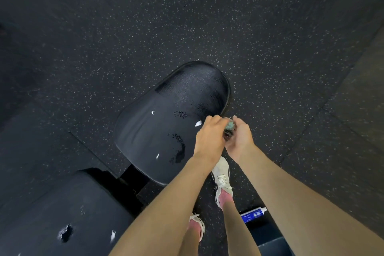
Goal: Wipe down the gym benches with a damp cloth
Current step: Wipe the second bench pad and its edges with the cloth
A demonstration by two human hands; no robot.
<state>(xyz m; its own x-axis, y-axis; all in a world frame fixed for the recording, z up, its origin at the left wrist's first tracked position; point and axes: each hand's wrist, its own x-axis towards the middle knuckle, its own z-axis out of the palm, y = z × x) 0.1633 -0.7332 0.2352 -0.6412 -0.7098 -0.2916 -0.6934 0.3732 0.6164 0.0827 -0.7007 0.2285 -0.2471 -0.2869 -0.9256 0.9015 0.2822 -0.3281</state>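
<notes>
The floor (270, 37) under me was black rubber matting flecked with pale specks, with seams running across it. It filled nearly everything I could see of the room. The bench seat pad (162, 129) stood in front of me, black with a rounded far end. Its far end shone wet, and a dark wet patch lay nearer to me by its right side. A few small white nicks showed in the upholstery. To my lower left was the second pad (72, 210) of the bench, also black, with a ragged hole and a white nick in its cover. A dark gap with the frame lay between the two pads.

My white shoes (222, 181) stood on the matting just right of the seat pad. Behind my right foot a blue bottle (253, 215) with a white cap lay on its side, next to a dark block whose nature I could not tell.

The cloth (230, 125) was a small greenish wad held up between my two hands, at the right edge of the seat pad and off its surface. My left hand (209, 137) had its fingers curled round one end. My right hand (241, 141) gripped the other end, fingers closed on it. The two hands were nearly touching, with the cloth bunched tight between them.
</notes>
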